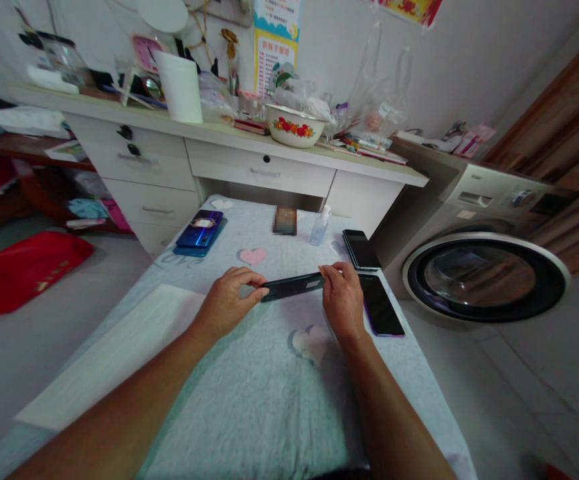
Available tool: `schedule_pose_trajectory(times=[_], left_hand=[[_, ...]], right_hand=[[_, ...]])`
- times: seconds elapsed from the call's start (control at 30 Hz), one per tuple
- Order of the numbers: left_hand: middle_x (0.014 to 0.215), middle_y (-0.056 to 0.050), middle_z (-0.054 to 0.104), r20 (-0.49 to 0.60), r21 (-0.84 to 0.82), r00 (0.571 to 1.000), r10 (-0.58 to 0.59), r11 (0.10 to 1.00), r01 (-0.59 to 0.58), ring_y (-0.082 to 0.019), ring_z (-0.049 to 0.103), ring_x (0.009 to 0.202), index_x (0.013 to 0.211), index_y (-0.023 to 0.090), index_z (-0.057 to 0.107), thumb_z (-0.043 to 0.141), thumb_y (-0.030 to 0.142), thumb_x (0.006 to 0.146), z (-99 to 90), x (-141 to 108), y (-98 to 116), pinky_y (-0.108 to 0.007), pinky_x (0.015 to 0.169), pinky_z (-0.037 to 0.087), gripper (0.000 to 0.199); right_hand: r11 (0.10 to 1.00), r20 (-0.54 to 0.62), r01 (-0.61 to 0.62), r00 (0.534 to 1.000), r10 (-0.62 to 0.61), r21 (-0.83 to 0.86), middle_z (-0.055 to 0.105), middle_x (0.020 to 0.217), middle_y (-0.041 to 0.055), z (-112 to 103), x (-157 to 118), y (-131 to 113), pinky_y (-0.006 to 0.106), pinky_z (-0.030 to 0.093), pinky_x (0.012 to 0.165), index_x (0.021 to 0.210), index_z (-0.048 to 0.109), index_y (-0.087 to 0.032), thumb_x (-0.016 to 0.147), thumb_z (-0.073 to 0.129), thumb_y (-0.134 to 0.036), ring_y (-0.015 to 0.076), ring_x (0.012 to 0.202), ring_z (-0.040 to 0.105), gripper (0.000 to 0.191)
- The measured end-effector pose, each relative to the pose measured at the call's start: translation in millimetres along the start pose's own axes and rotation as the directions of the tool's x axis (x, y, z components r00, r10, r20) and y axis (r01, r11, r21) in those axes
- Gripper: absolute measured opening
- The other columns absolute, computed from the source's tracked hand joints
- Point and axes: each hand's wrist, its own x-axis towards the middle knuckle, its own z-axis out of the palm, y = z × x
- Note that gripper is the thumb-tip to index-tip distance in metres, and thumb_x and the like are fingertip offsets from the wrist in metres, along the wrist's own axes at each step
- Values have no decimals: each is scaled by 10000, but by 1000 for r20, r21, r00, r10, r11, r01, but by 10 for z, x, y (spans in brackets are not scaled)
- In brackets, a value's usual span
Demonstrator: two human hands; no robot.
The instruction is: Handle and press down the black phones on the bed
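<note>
Evidently the slab (292, 285) is what is being handled: dark, flat, phone-like, seen nearly edge-on, with a pale patch towards its right end. It sits between both hands, over the middle of the cloth (264, 393), tilted and seemingly lifted off it. The left hand (230, 300) pinches the left end between thumb and fingers, the tips drawn close and the palm away from the slab. The right hand (342, 300) grips the other end, its fingers curled in tight; a small tan bit shows at the fingertips, too little of it to identify.

As for progress, the slab is picked up and held, not yet set down. The other phones lie unheld; whether they are finished with or waiting cannot be told.

Just beside the right hand lies the near phone (383, 307), dark face up, with the far phone (362, 249) beyond it. Farther in stands the bottle (320, 228), upright, and left of it a brown item (285, 220), blurred out. At the left edge a blue phone (200, 230) overlaps another blue piece, and a white strip (114, 360) lies near the left forearm.

Past the cloth are the cabinet (144, 180), bearing a bowl (295, 127) and a roll (180, 87), and, to the right, the washer (479, 227).
</note>
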Motion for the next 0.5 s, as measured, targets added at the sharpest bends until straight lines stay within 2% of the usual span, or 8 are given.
schedule_pose_trajectory(times=[0.33,0.5], left_hand=[[844,-10,666,2,10,1000,-15,1000,15,-199,601,865,831,214,664,626,335,795,-7,-2,-3,-333,799,447,132],[850,-12,671,6,16,1000,-29,999,28,-201,607,871,839,216,666,621,335,799,-10,2,12,-337,804,452,133]], right_hand=[[997,-42,-32,999,30,-65,557,952,84,11,8,50,335,435,836,1006,681,-185,926,403,-182,207,901,525,289],[999,-14,-14,1000,14,-45,555,996,108,23,-7,20,354,443,845,1061,664,-158,919,414,-157,219,935,525,288]])
